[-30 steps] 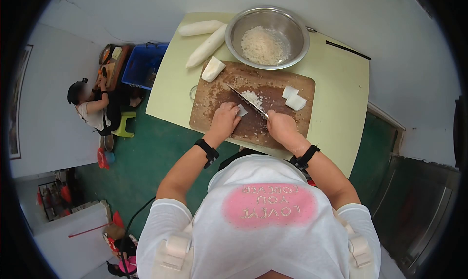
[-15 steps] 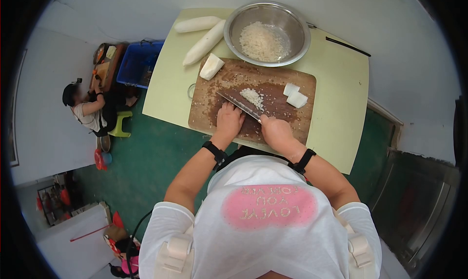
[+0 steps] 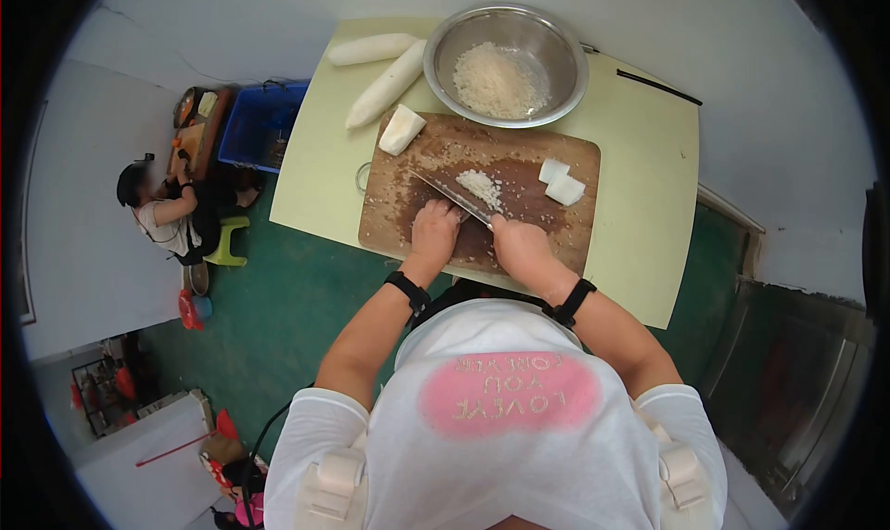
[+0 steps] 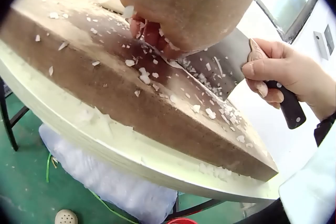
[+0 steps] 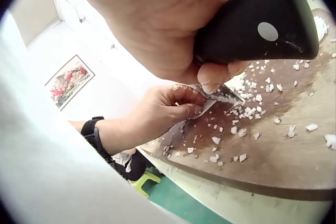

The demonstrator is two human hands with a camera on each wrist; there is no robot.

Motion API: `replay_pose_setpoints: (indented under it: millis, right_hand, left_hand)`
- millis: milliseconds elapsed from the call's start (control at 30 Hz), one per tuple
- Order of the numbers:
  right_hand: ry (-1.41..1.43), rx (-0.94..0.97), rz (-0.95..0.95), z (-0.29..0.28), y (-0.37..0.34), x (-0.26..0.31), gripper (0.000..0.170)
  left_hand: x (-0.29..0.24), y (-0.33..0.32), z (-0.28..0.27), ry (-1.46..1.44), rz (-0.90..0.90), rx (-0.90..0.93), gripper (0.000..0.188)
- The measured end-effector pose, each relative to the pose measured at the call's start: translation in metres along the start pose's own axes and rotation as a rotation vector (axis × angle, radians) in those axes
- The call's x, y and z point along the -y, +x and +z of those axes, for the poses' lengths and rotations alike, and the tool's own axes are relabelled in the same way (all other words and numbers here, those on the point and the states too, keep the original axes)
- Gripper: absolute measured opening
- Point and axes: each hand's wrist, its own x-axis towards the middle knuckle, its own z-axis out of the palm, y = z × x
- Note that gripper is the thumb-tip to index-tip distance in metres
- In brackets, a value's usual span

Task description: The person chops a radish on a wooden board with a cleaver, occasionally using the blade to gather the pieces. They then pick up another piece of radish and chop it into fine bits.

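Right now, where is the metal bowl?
In the head view, the bowl stands far back on the table, beyond the cutting board, right of two white radishes.

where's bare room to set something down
Widest: the pale yellow tabletop right of the brown wooden cutting board, short of the thin black rod. Smaller: left of the board, short of two long white radishes. Crowded: far left, from radishes to round metal bowl, and mid-board, under the left hand and black-handled knife.
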Motion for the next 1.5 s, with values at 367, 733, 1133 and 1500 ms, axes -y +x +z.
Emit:
replay_pose_setpoints:
  millis: [367, 733, 1133, 1500]
  right_hand:
    - [-0.019, -0.033, 0.008, 0.014, -0.001, 0.001, 0.007]
    - [0.013, -0.038, -0.031, 0.004, -0.007, -0.001, 0.007]
    - [-0.022, -0.020, 0.009, 0.008, 0.003, 0.006, 0.005]
    - [0.020, -0.079, -0.033, 0.011, 0.005, -0.001, 0.006]
  left_hand:
    - [-0.006, -0.002, -0.003, -0.030, -0.014, 0.035, 0.029]
    - [-0.003, -0.005, -0.001, -0.020, 0.020, -0.027, 0.015]
    - [0.001, -0.008, -0.003, -0.019, 0.027, 0.041, 0.022]
    - [0.001, -0.006, -0.005, -0.021, 0.032, 0.045, 0.017]
